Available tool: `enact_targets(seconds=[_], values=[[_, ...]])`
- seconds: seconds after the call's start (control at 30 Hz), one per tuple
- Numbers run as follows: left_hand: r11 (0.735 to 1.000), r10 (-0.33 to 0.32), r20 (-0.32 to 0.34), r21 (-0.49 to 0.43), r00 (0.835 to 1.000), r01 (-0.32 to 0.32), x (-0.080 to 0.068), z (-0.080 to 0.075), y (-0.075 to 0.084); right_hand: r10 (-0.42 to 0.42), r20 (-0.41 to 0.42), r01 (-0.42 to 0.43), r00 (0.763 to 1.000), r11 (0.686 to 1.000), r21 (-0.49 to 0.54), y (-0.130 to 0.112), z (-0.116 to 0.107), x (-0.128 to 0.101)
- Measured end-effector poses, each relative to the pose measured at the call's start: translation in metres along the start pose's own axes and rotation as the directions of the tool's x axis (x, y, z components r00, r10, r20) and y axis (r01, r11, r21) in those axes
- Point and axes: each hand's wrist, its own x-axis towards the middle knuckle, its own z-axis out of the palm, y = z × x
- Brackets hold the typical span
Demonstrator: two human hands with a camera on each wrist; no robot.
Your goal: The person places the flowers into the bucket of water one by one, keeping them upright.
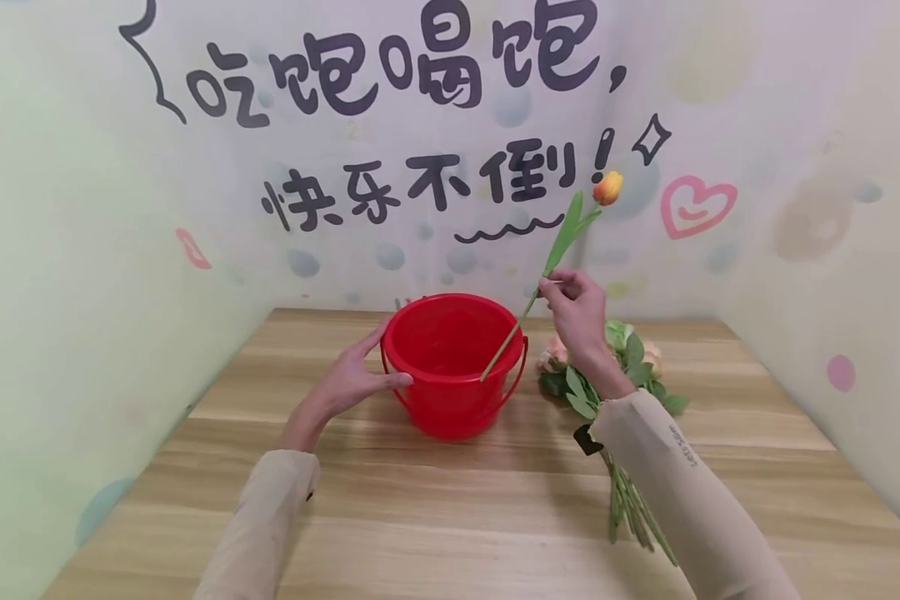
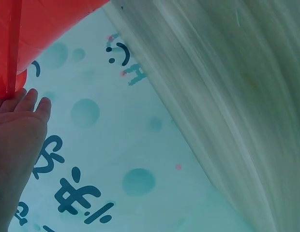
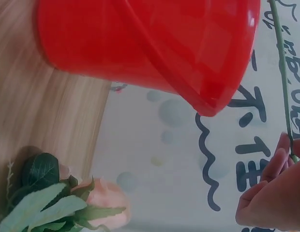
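Note:
A red bucket [image 1: 453, 408] stands upright on the table, its handle hanging down. My left hand [image 1: 348, 379] rests against the bucket's left side near the rim, thumb at the front, fingers extended along the side. To the right and above the rim, my right hand [image 1: 579, 312] pinches the green stem of an artificial tulip [image 1: 608, 188] with a yellow-orange bloom. The tulip leans up to the right, and the lower end of its stem crosses in front of the bucket's rim. In the right wrist view, the stem [image 3: 284, 72] runs up from the fingertips beside the bucket.
A bunch of artificial flowers [image 1: 637, 358] with pale pink and green blooms lies on the wooden table [image 1: 420, 517], right of the bucket and partly under my right forearm. A black tab [image 1: 588, 440] sits by its stems. Behind the table is a wall with painted lettering [image 1: 438, 179].

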Motion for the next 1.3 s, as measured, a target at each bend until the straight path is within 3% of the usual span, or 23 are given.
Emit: enact_targets(seconds=[0.17, 0.33, 0.5, 0.67, 0.83, 1.3], values=[[1.000, -0.005, 0.000, -0.012, 1.000, 0.005, 0.000, 0.000, 0.000, 0.012, -0.059, -0.012, 0.998, 1.000, 0.000, 0.004, 0.010, 0.004], [1.000, 0.000, 0.000, -0.026, 1.000, 0.000, -0.001, -0.001, 0.000, -0.019, 0.002, 0.019, 1.000, 0.987, -0.159, 0.011, 0.017, 0.000], [1.000, 0.005, -0.002, -0.029, 1.000, -0.005, -0.002, -0.002, 0.001, -0.039, 0.120, 0.075, 0.992, 0.949, -0.305, 0.015, 0.023, -0.010], [1.000, 0.006, -0.002, -0.029, 1.000, -0.006, -0.002, -0.002, 0.001, -0.002, 0.185, 0.077, 0.983, 0.912, -0.403, 0.019, 0.028, -0.015], [0.999, 0.009, -0.004, -0.035, 1.000, -0.009, -0.002, 0.000, -0.001, 0.019, 0.220, 0.092, 0.975, 0.872, -0.482, 0.018, 0.031, -0.017], [0.999, 0.020, -0.021, -0.044, 1.000, -0.020, -0.002, 0.003, -0.005, -0.032, 0.284, 0.210, 0.958, 0.753, -0.624, 0.013, 0.040, -0.015]])
